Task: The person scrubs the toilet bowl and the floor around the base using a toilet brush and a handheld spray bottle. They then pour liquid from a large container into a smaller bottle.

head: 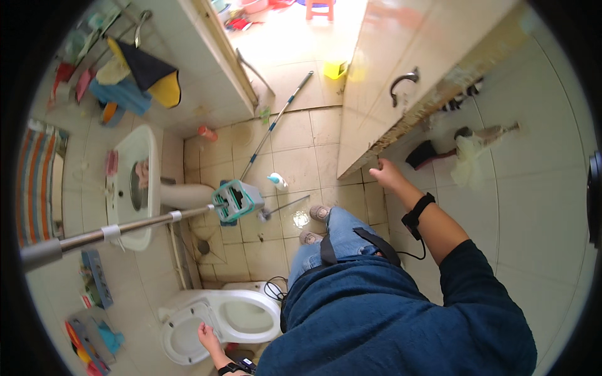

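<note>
My right hand (392,177) is raised beside the lower part of the wooden door (376,80), fingers loosely curled with nothing visible in them. Whether it touches the door's worn edge, I cannot tell. Over the raised lid of a white toilet (277,310) is my left hand (211,337), its fingers loosely bent and seemingly holding nothing. Ahead of my feet, a white squeeze bottle (280,182) with a teal cap stands on the wet tiles. Near it lies a toilet brush (282,207). A grey and teal mop bucket (249,197) has a mop handle (141,227) rising out of it.
A washbasin (149,188) is on the left wall, with cloths (122,94) hanging beyond it. A striped pole (280,117) slants from the bucket across the doorway. A red bottle (207,133) and a yellow basket (335,69) are on the floor. Wall hooks hold a brush (422,154).
</note>
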Demonstrator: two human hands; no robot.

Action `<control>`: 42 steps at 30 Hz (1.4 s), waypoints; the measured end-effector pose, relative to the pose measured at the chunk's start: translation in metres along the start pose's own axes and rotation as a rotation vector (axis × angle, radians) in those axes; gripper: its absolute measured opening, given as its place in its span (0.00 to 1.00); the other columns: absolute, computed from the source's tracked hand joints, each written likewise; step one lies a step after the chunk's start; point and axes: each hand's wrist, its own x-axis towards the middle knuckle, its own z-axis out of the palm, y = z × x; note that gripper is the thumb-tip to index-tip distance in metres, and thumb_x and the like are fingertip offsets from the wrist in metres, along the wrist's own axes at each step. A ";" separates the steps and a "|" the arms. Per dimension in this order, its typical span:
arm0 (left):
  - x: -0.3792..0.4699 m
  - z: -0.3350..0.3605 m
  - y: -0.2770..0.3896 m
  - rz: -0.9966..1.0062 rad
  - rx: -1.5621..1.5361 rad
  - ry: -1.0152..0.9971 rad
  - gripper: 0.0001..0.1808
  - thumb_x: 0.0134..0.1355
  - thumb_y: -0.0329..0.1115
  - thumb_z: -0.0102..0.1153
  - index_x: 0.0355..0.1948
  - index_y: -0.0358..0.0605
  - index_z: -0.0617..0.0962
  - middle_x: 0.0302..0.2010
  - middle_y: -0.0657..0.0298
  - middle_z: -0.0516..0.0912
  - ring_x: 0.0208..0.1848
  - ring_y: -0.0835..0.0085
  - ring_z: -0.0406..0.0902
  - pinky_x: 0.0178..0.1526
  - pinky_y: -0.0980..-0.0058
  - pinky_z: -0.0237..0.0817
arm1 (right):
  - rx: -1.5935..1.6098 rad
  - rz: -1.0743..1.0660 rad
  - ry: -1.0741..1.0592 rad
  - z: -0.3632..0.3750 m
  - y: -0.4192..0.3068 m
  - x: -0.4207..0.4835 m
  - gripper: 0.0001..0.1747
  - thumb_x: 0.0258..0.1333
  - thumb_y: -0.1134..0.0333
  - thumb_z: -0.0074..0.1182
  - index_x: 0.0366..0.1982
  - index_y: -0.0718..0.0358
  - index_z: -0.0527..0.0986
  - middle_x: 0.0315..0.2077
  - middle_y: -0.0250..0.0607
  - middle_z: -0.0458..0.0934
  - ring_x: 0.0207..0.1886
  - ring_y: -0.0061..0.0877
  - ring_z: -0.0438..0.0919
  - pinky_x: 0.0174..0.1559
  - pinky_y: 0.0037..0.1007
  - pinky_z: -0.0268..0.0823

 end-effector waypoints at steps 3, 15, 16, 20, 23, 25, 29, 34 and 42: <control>0.039 0.017 0.069 0.243 0.132 -0.086 0.18 0.62 0.28 0.50 0.53 0.37 0.72 0.47 0.58 0.76 0.46 0.72 0.74 0.49 0.74 0.66 | 0.109 0.168 0.160 -0.015 0.010 -0.008 0.51 0.42 0.55 0.62 0.63 0.70 0.50 0.53 0.63 0.66 0.57 0.50 0.67 0.56 0.37 0.62; 0.005 0.074 0.263 0.667 0.443 -0.153 0.16 0.59 0.28 0.52 0.49 0.41 0.74 0.44 0.57 0.77 0.44 0.66 0.75 0.48 0.71 0.66 | 0.615 0.427 0.567 -0.008 -0.062 0.028 0.58 0.37 0.47 0.69 0.62 0.70 0.51 0.59 0.58 0.59 0.62 0.43 0.59 0.61 0.37 0.54; -0.001 0.078 0.267 0.667 0.472 -0.160 0.16 0.58 0.27 0.52 0.49 0.40 0.75 0.44 0.56 0.76 0.44 0.66 0.75 0.48 0.71 0.66 | 0.595 0.458 0.621 -0.006 -0.063 0.030 0.57 0.36 0.47 0.69 0.61 0.69 0.53 0.58 0.57 0.61 0.61 0.43 0.60 0.61 0.37 0.55; -0.013 0.090 0.274 0.726 0.527 -0.195 0.15 0.56 0.26 0.53 0.47 0.40 0.75 0.45 0.55 0.76 0.45 0.64 0.74 0.49 0.70 0.66 | 0.637 0.496 0.595 -0.001 -0.050 0.035 0.65 0.30 0.42 0.70 0.63 0.70 0.49 0.60 0.60 0.54 0.64 0.47 0.55 0.62 0.42 0.53; -0.013 0.097 0.270 0.758 0.527 -0.236 0.15 0.56 0.25 0.54 0.46 0.39 0.75 0.45 0.55 0.75 0.45 0.62 0.74 0.49 0.69 0.66 | 0.664 0.410 0.620 -0.008 -0.033 0.032 0.67 0.29 0.39 0.69 0.62 0.73 0.50 0.61 0.64 0.51 0.64 0.50 0.54 0.63 0.42 0.52; -0.010 0.102 0.267 0.765 0.520 -0.275 0.15 0.56 0.25 0.54 0.46 0.39 0.75 0.45 0.54 0.75 0.44 0.61 0.74 0.49 0.69 0.66 | 0.624 0.470 0.634 -0.017 -0.027 0.028 0.62 0.32 0.40 0.69 0.60 0.73 0.54 0.58 0.58 0.60 0.61 0.45 0.59 0.60 0.41 0.57; -0.001 0.118 0.267 0.772 0.482 -0.311 0.14 0.56 0.24 0.53 0.45 0.39 0.75 0.44 0.53 0.75 0.47 0.58 0.73 0.51 0.67 0.65 | 1.039 0.746 0.453 -0.036 -0.035 0.019 0.57 0.40 0.36 0.62 0.66 0.54 0.49 0.62 0.44 0.52 0.61 0.35 0.53 0.51 0.44 0.60; 0.015 0.159 0.294 0.811 0.503 -0.396 0.14 0.56 0.25 0.54 0.45 0.39 0.75 0.46 0.53 0.74 0.49 0.55 0.72 0.52 0.65 0.64 | 1.328 0.830 0.217 -0.024 -0.073 0.044 0.55 0.46 0.48 0.63 0.67 0.52 0.43 0.63 0.46 0.42 0.60 0.38 0.52 0.58 0.47 0.55; 0.050 0.238 0.369 0.875 0.471 -0.393 0.15 0.56 0.25 0.54 0.45 0.40 0.75 0.46 0.53 0.74 0.50 0.54 0.72 0.52 0.65 0.64 | 0.299 0.463 0.413 -0.006 -0.079 0.204 0.52 0.41 0.55 0.64 0.64 0.65 0.50 0.61 0.60 0.49 0.64 0.47 0.54 0.62 0.42 0.55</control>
